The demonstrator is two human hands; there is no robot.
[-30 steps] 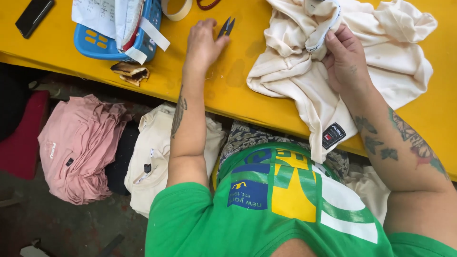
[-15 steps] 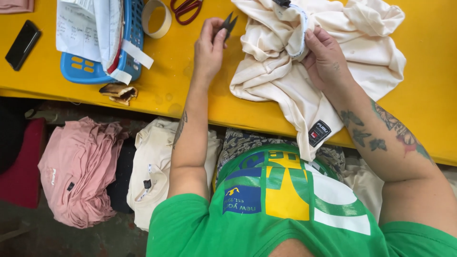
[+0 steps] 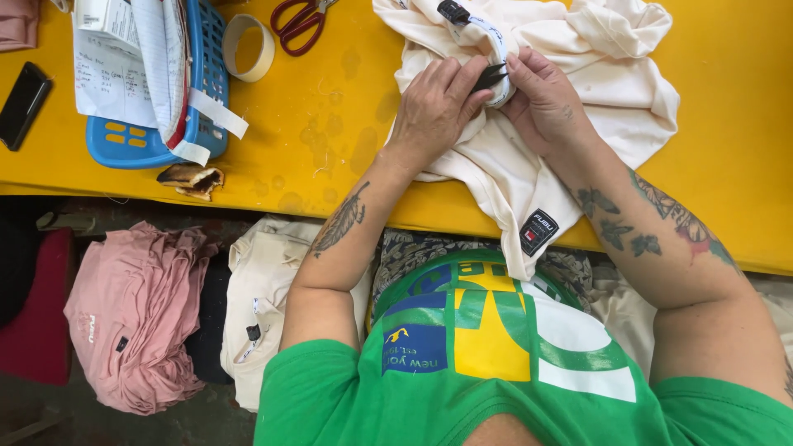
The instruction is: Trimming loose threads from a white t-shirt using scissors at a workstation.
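Observation:
A cream garment [image 3: 595,91] lies bunched on the yellow table [image 3: 330,107], one corner with a black patch hanging over the near edge. My left hand [image 3: 434,107] rests on the cloth and grips a small black thread snipper [image 3: 489,76], its tip at the garment's white neck band. My right hand [image 3: 549,103] pinches that neck band just beside the snipper. Both hands meet at the fold of the collar.
Red-handled scissors [image 3: 299,23] and a roll of tape [image 3: 250,45] lie at the table's far side. A blue basket [image 3: 157,124] holds papers, with a black phone [image 3: 23,103] left of it. Pink [image 3: 136,322] and cream [image 3: 264,306] garment piles sit below the table.
My left hand has carried the black snipper from the bare table rightwards onto the garment, up to the neck band that my right hand holds. The view has shifted slightly.

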